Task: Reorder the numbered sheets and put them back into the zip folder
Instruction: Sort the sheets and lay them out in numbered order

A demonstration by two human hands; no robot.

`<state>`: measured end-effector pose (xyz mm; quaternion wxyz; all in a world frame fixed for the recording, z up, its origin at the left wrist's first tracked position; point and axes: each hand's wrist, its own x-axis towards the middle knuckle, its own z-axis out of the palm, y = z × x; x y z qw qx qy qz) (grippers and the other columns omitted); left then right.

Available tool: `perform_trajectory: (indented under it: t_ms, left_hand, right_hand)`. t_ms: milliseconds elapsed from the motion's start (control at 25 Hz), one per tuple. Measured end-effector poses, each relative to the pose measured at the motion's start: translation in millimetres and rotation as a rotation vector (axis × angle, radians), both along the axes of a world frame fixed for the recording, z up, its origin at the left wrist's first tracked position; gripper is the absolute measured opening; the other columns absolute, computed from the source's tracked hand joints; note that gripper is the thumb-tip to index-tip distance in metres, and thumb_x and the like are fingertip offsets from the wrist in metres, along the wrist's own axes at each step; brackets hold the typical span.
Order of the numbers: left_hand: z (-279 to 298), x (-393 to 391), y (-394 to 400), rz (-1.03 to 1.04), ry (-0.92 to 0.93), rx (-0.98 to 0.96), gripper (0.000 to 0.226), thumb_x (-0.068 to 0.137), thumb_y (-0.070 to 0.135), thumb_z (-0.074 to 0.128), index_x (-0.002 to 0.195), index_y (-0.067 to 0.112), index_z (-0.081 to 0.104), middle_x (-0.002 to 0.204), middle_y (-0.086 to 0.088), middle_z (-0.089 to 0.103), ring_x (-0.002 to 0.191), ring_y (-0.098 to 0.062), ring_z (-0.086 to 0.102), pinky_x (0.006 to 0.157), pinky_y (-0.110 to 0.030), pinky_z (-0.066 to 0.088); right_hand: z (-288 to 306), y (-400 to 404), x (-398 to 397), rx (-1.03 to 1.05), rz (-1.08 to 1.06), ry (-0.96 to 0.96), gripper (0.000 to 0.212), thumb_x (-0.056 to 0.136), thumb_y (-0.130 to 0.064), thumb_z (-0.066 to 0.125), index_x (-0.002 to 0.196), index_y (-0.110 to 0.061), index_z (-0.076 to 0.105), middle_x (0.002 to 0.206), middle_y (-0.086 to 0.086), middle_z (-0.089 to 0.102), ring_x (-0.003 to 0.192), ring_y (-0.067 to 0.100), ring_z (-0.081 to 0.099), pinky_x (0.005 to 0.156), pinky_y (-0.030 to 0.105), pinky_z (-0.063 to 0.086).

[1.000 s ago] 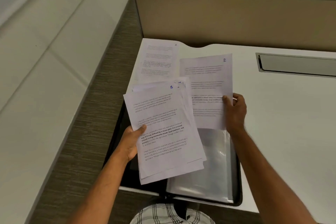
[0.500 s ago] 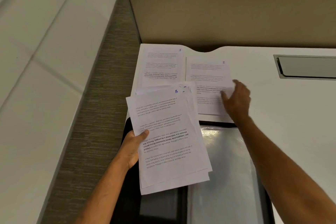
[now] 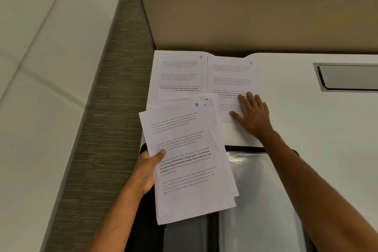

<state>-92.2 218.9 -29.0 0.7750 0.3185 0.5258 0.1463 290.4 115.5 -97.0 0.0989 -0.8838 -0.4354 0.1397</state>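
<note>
My left hand [image 3: 147, 170] grips a fanned stack of printed sheets [image 3: 190, 161] by its left edge; the top sheet is marked 8. Sheet 1 [image 3: 180, 71] lies flat at the desk's far left corner. Right beside it lies sheet 2 [image 3: 231, 75], and my right hand [image 3: 252, 114] rests flat on its lower right part with fingers straight. The open black zip folder [image 3: 245, 148] with shiny clear sleeves lies at the near desk edge, partly hidden under the stack and my right forearm.
A tan partition panel [image 3: 255, 16] stands along the back of the white desk [image 3: 317, 129]. A recessed grey cable tray [image 3: 347, 76] sits at the far right. Left of the desk runs a strip of grey carpet [image 3: 98, 129] and a pale wall.
My right hand carried sheet 2 forward and laid it flat next to sheet 1, then flattened on it. The stack in my left hand stayed nearly still.
</note>
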Motion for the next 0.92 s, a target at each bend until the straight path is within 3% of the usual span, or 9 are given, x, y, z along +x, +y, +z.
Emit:
perform_trajectory:
  t_ms: [280,400,520,600,640,720,760,840,920]
  left_hand:
    - [0.5,0.8,-1.3,-0.005,-0.006,0.002,0.030,0.099,0.007,0.060,0.129,0.009,0.064,0.122,-0.016,0.073,0.111,-0.034,0.070,0.092,-0.050,0.058]
    - [3.0,0.7,-5.3,-0.013,0.001,0.000,0.029,0.100,0.007,0.059,0.129,0.009,0.065,0.122,-0.016,0.072,0.112,-0.035,0.070,0.096,-0.054,0.055]
    - [7.9,0.9,-10.4,-0.029,-0.001,0.004,0.029,0.100,0.008,0.059,0.129,0.009,0.065,0.123,-0.016,0.072,0.114,-0.035,0.069,0.100,-0.056,0.052]
    - [12.3,2.2,-15.3,-0.047,-0.023,0.006,0.030,0.100,0.008,0.059,0.130,0.010,0.064,0.124,-0.016,0.071,0.116,-0.035,0.068,0.101,-0.057,0.052]
    - [14.4,3.8,-18.2,-0.059,-0.041,0.006,0.031,0.100,0.009,0.059,0.131,0.010,0.064,0.126,-0.016,0.071,0.117,-0.035,0.068,0.101,-0.056,0.052]
    - [19.9,9.2,-28.3,-0.084,-0.084,0.000,0.032,0.100,0.009,0.058,0.132,0.010,0.064,0.127,-0.016,0.070,0.118,-0.036,0.067,0.100,-0.055,0.053]
    - [22.9,12.8,-34.3,-0.098,-0.107,-0.001,0.032,0.100,0.008,0.058,0.132,0.010,0.063,0.128,-0.017,0.069,0.119,-0.036,0.067,0.099,-0.054,0.054]
    - [29.1,21.4,-48.2,-0.130,-0.148,0.000,0.034,0.100,0.008,0.056,0.134,0.010,0.062,0.130,-0.017,0.068,0.119,-0.036,0.066,0.100,-0.056,0.053]
    - [33.8,31.8,-64.2,-0.148,-0.180,-0.001,0.034,0.102,0.007,0.053,0.135,0.010,0.060,0.131,-0.017,0.068,0.120,-0.036,0.066,0.101,-0.056,0.053]
  right_hand:
    - [-2.4,1.3,2.0,0.029,-0.011,-0.002,0.083,0.098,-0.071,0.047,0.166,-0.030,0.024,0.175,0.005,0.015,0.161,0.033,0.008,0.127,0.056,0.009]
    - [-0.8,5.1,2.6,0.031,-0.030,0.024,0.082,0.099,-0.070,0.048,0.166,-0.028,0.025,0.175,0.006,0.014,0.161,0.034,0.008,0.127,0.056,0.009]
    - [16.6,-4.2,-12.0,0.258,-0.084,0.021,0.066,0.105,-0.054,0.052,0.159,-0.018,0.040,0.168,0.013,0.033,0.155,0.035,0.028,0.125,0.052,0.024]
    - [43.8,-20.3,-37.7,0.504,-0.236,0.218,0.045,0.108,-0.041,0.054,0.144,-0.015,0.055,0.148,0.013,0.055,0.131,0.025,0.055,0.111,0.046,0.048]
    - [59.3,-29.9,-55.3,0.567,-0.345,0.419,0.037,0.109,-0.040,0.053,0.136,-0.017,0.060,0.137,0.011,0.063,0.114,0.019,0.065,0.098,0.042,0.056]
    - [94.2,-55.3,-90.1,0.495,-0.500,0.925,0.038,0.109,-0.049,0.048,0.128,-0.020,0.063,0.122,0.009,0.073,0.095,0.016,0.075,0.079,0.036,0.060]
    - [107.4,-71.1,-103.3,0.381,-0.512,1.112,0.043,0.108,-0.054,0.044,0.129,-0.023,0.065,0.120,0.005,0.076,0.096,0.017,0.076,0.080,0.035,0.059]
    - [120.5,-105.3,-118.7,0.256,-0.477,1.220,0.042,0.108,-0.053,0.044,0.125,-0.024,0.070,0.115,-0.003,0.078,0.103,0.019,0.076,0.088,0.037,0.059]
    - [122.3,-134.8,-120.0,0.331,-0.491,1.152,0.037,0.108,-0.042,0.052,0.114,-0.011,0.071,0.107,0.001,0.079,0.097,0.022,0.074,0.081,0.034,0.059]
